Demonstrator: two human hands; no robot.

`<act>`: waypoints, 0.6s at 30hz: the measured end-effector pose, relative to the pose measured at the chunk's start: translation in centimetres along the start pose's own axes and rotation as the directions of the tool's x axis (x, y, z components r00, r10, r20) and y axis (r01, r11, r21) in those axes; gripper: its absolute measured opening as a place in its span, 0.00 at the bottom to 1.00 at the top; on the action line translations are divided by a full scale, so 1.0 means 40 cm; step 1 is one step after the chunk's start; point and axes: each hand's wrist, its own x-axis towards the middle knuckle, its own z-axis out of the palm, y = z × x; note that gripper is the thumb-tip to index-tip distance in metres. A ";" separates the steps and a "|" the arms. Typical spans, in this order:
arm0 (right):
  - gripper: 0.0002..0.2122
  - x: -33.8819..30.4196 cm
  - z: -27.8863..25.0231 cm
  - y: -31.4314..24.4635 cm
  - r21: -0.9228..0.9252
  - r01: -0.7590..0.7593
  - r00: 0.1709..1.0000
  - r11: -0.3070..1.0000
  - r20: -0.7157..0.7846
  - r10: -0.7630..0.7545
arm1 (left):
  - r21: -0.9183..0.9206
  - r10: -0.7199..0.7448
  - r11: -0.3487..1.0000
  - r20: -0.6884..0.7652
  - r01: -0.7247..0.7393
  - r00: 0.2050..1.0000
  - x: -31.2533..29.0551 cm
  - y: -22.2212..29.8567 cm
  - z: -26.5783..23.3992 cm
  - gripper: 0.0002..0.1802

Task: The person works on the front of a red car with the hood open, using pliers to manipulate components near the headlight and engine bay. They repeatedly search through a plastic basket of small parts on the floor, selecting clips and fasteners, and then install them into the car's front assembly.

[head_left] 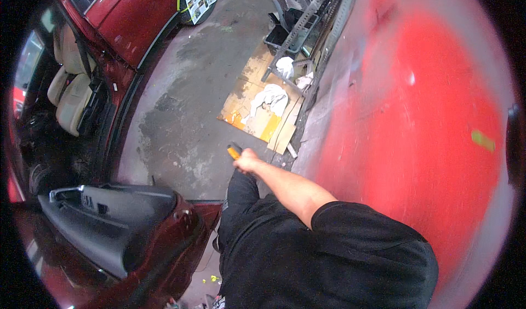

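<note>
My right hand (249,161) is closed around a short yellow-and-black handheld tool (234,151), held out over the grey floor in front of my dark trousers. Its exact kind is too small to make out. The bare right forearm comes out of a black short sleeve and crosses in front of me to the left. My left hand is out of the picture. Close on my right rises a large panel (405,117) with bright red and greyish patches, and a small yellow-green mark (482,140) on it.
A dark red car (129,21) stands on the left with beige seats (76,103) inside; its opened door (131,210) reaches toward me. Ahead lies stained cardboard (246,87) with a white cloth (269,98). Black bins (279,38) and perforated metal bars (307,21) are beyond.
</note>
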 end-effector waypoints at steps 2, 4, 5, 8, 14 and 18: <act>0.19 -0.035 -0.048 -0.188 -0.221 0.216 0.976 0.951 0.068 -0.206 | -0.061 -0.020 0.998 -0.040 0.018 0.999 0.065 0.113 -0.009 0.09; 0.19 0.060 -0.066 -0.266 -0.191 0.247 0.969 0.950 0.046 -0.242 | -0.105 0.006 0.994 -0.048 -0.011 0.999 0.168 0.268 -0.040 0.09; 0.20 0.096 -0.102 -0.314 -0.099 0.200 0.975 0.975 0.123 -0.188 | -0.130 0.012 0.991 -0.057 -0.019 0.998 0.214 0.337 -0.057 0.09; 0.18 0.288 -0.201 -0.404 -0.074 0.249 0.967 0.966 0.067 -0.244 | -0.176 0.053 0.982 -0.088 -0.068 0.995 0.351 0.562 -0.142 0.09; 0.23 0.600 -0.638 -0.390 -0.036 0.083 0.962 0.996 -0.257 -0.089 | -0.190 0.060 0.978 -0.114 -0.081 0.992 0.512 0.870 -0.320 0.10; 0.18 0.740 -0.857 -0.227 0.161 -0.235 0.883 0.959 -0.376 0.280 | -0.139 0.033 0.989 -0.058 -0.041 0.998 0.625 0.994 -0.388 0.10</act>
